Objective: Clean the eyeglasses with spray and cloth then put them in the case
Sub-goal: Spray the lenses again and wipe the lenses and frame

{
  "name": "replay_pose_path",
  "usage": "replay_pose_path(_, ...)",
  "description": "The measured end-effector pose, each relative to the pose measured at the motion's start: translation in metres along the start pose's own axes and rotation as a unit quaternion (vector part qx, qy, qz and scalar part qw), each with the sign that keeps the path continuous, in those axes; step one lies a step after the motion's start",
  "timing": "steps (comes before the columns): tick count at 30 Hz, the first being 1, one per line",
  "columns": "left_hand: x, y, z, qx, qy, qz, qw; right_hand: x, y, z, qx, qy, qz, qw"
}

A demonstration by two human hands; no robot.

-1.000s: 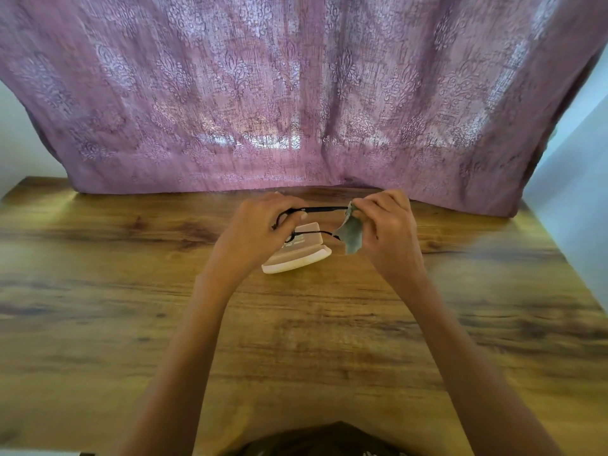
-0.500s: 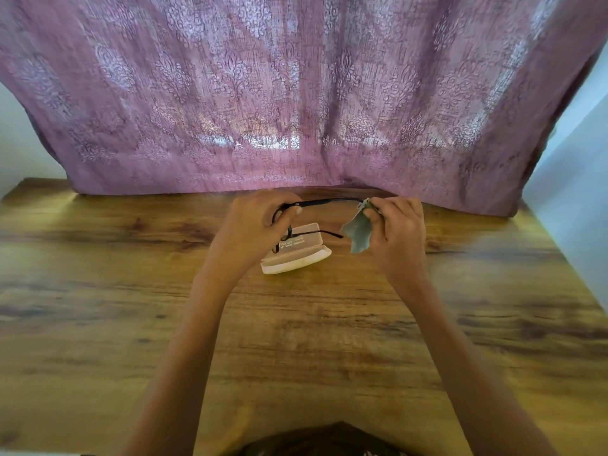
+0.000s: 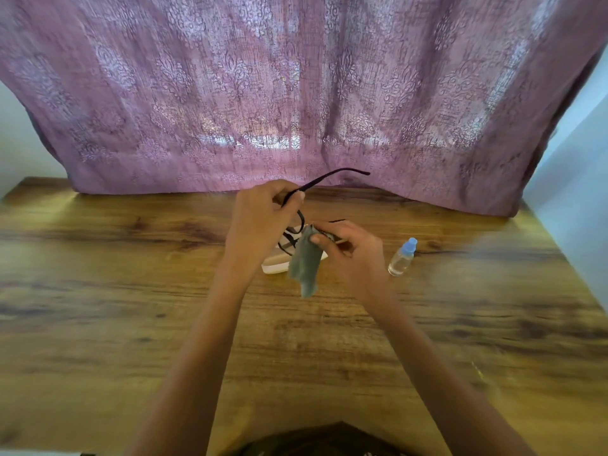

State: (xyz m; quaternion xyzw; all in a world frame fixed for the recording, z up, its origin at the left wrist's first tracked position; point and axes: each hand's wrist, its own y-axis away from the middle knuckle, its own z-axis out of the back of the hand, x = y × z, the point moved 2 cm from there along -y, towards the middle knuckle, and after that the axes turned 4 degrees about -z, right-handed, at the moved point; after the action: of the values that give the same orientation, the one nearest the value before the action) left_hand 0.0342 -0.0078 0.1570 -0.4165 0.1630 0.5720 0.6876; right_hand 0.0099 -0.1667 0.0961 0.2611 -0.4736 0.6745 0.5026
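What the left hand (image 3: 260, 218) grips: the eyeglasses (image 3: 329, 175), with the fingers curled round the black frame near one hinge and the thumb pressed on top. One temple arm pokes out past the fingers, up and to the right, toward the table's far edge.
Right hand (image 3: 352, 255): bent thumb and fingers pinch the cloth (image 3: 306, 261) against the other end of the eyeglasses. The palm faces left and the hand is neither flat nor fisted.
Cloth: grey-green and bunched at the pinch, with its loose end hanging down in front of the case. Whether the tip touches the wood cannot be told.
Eyeglasses: held in the air between both hands over the table's (image 3: 98, 291) middle, nearer the far edge than the near one. The lenses are too blurred to make out.
Case (image 3: 274, 267): pale, lying on the table under the hands and largely hidden by them and the cloth.
Spray bottle (image 3: 402, 256): clear with a blue cap, standing to the right of the right hand, near it but apart.
Far edge: a purple patterned curtain (image 3: 296, 93) hangs down to it, close behind the left hand.
Open room: broad stretches of wood run from the left forearm to the left edge, from the bottle to the right edge, and between the forearms toward the near edge.
Near edge: dark clothing (image 3: 329, 439) shows at its middle.
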Motion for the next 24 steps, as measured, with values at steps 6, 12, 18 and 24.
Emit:
replay_pose_path(6, -0.007, -0.002, -0.009, -0.017, 0.017, 0.032, 0.999, 0.007, -0.006, -0.006, -0.006, -0.069, -0.054, 0.996)
replay_pose_path(12, 0.011, -0.001, -0.008, 0.109, 0.081, 0.057, 0.989, 0.000, -0.010, 0.004, -0.017, -0.157, -0.119, 0.980)
replay_pose_path(18, 0.044, 0.023, -0.002, 0.265, 0.187, 0.086, 0.942, -0.009, -0.023, 0.022, -0.006, -0.330, -0.221, 0.918)
replay_pose_path(24, 0.040, 0.030, 0.002, 0.312, 0.254, 0.029, 0.915, -0.014, -0.030, 0.029, -0.008, -0.403, -0.289, 0.868)
